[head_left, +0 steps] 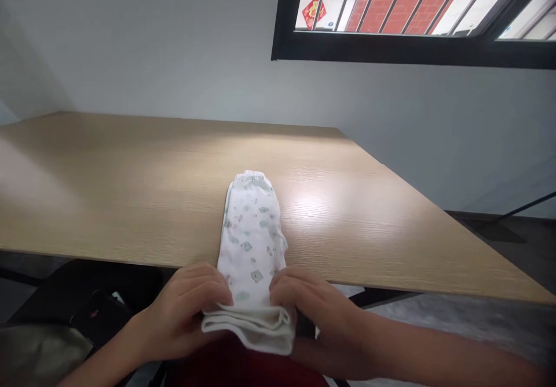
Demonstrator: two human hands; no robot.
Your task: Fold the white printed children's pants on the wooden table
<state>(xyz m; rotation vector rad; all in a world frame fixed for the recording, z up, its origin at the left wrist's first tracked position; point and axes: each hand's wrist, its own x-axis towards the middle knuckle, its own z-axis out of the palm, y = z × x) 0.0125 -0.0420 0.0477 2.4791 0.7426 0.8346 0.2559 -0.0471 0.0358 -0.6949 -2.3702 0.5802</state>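
Observation:
A white garment with a pale green and grey print, which looks like small pants (249, 230) folded lengthwise, lies with its gathered far end on the table. Its near end hangs over the front edge, where several fabric layers show. My left hand (186, 309) is closed on the left side of this near end, thumb and fingers around the layers. On the right side my right hand (321, 314) grips the same end, fingers curled over the top. The undersides of both hands are partly hidden.
The wooden table (130, 201) reaches back to a grey wall (152, 45) with a barred, dark-framed window (382, 45). Below the front edge at left, a black phone-like object (98, 314) rests on a dark surface. The table's right edge slants away.

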